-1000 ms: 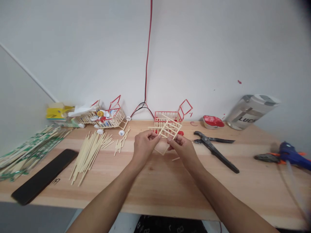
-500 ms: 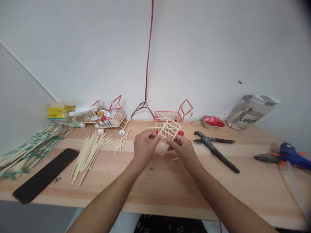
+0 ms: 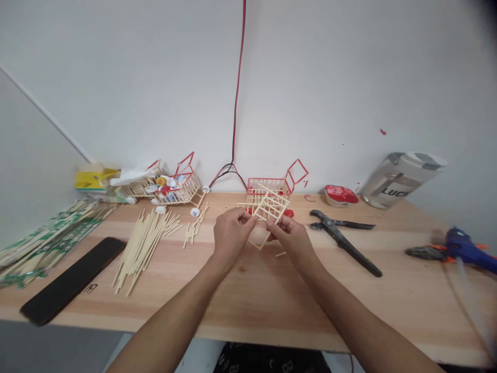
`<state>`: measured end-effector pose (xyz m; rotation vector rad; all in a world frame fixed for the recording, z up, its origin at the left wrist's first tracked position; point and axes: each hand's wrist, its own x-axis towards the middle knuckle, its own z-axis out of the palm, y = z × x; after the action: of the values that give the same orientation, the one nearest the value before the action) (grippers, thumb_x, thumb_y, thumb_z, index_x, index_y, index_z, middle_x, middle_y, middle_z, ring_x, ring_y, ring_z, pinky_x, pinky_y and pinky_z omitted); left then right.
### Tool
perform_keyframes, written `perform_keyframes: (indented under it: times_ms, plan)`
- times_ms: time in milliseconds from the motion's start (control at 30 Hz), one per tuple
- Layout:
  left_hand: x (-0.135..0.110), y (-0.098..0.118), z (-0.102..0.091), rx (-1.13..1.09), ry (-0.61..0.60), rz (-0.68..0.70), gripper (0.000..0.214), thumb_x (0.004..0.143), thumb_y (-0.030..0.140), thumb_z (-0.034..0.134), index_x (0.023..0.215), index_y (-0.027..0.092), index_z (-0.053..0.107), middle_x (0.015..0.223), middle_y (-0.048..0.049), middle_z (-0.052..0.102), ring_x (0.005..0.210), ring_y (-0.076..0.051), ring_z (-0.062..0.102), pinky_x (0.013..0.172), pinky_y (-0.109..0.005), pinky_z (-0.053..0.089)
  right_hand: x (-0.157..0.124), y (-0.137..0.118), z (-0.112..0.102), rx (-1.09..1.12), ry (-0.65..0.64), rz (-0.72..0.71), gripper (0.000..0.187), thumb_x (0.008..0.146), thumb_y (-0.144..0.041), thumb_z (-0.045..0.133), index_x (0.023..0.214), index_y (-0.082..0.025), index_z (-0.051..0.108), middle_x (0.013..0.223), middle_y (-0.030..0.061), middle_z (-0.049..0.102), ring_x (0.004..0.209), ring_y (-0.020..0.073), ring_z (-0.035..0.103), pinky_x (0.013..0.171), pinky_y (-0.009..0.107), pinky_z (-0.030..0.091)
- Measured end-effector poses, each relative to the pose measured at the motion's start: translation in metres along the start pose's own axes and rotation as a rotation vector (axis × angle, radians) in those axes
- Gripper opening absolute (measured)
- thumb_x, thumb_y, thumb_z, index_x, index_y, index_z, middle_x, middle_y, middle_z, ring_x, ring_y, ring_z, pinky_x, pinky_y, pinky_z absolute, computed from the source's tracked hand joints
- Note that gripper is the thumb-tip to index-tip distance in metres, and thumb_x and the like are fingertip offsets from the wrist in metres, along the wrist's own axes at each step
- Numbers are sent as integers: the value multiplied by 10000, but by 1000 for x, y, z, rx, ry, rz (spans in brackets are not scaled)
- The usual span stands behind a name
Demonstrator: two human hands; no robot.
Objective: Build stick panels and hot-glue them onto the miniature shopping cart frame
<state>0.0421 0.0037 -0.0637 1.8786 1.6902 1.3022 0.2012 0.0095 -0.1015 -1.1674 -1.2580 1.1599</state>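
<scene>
Between my hands is a small frame of pale wooden sticks [image 3: 271, 206], tilted, with crossbars in its upper part and a corner pointing down toward me. My left hand [image 3: 233, 230] pinches its left side between thumb and fingers. The right side is gripped by my right hand [image 3: 289, 234], thumb on top. Directly behind the frame stands a miniature stick cart [image 3: 267, 182] with a red rim, a red handle [image 3: 298, 171] and red wheels; the held frame partly hides it. A short loose stick [image 3: 280, 254] lies by my right hand.
Left are stick bundles [image 3: 135, 248], a black slab [image 3: 73, 280], wrapped chopsticks [image 3: 50, 241] and a filled stick cart [image 3: 180, 189]. Right are a black-handled cutter [image 3: 345, 241], a dish of red paint [image 3: 341, 195], a clear jar [image 3: 402, 181] and a blue glue gun [image 3: 464, 246].
</scene>
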Motion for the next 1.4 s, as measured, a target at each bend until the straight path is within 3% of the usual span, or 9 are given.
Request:
perform_keyframes:
  times_ms: [367, 467, 600, 700, 900, 1067, 1233, 1400]
  plan:
    - [1, 1, -1, -57, -28, -5, 205, 757, 306, 637, 606, 168, 623, 622, -1, 612, 608, -122, 513, 585, -243, 331, 1, 3, -1, -1, -7, -11, 330, 756, -460, 675, 896, -162, 651, 759, 24, 677, 638, 142, 632, 610, 252, 510]
    - [6, -2, 1, -274, -113, -113, 160, 681, 309, 711, 704, 157, 664, 657, -15, 646, 618, -130, 549, 596, -242, 382, 2, 3, -3, 1, -5, -24, 323, 756, -463, 674, 858, -158, 648, 732, 14, 663, 624, 131, 620, 618, 247, 503]
    - [8, -6, 4, -683, -287, -335, 320, 587, 340, 787, 801, 128, 679, 728, -50, 688, 641, -141, 598, 619, -251, 439, 4, 4, -5, 14, -16, -31, 326, 751, -465, 682, 847, -157, 642, 738, 15, 660, 623, 125, 608, 628, 253, 507]
    - [7, -4, 4, -769, -346, -410, 347, 565, 369, 802, 780, 118, 696, 705, -47, 685, 592, -111, 567, 580, -227, 415, 3, 4, -4, 18, -32, -15, 329, 748, -470, 684, 841, -159, 633, 734, 18, 661, 633, 132, 613, 625, 257, 508]
    - [4, -1, 6, -744, -317, -427, 325, 565, 421, 772, 618, 123, 654, 557, -9, 589, 510, -82, 486, 481, -201, 345, 0, -2, 2, 14, -44, -24, 332, 736, -475, 688, 822, -159, 630, 714, 7, 650, 630, 127, 603, 611, 248, 503]
    - [1, 0, 9, -827, -320, -424, 355, 553, 435, 774, 620, 116, 635, 505, 12, 535, 459, -66, 443, 445, -199, 323, -3, -8, 4, 37, -87, -12, 352, 708, -482, 707, 832, -159, 641, 744, 14, 668, 681, 140, 619, 638, 263, 533]
    - [2, 1, 8, -861, -301, -443, 383, 530, 449, 796, 612, 120, 618, 495, 16, 532, 448, -58, 427, 434, -195, 303, -3, -11, 0, 109, -196, 16, 406, 682, -436, 743, 988, -177, 676, 917, 31, 706, 847, 172, 652, 754, 311, 568]
    - [3, -1, 9, -868, -286, -434, 365, 557, 427, 790, 634, 110, 624, 494, 23, 531, 427, -48, 419, 445, -197, 306, -3, -13, -2, 112, -198, 17, 356, 673, -400, 763, 948, -183, 701, 953, 26, 717, 853, 160, 658, 780, 303, 567]
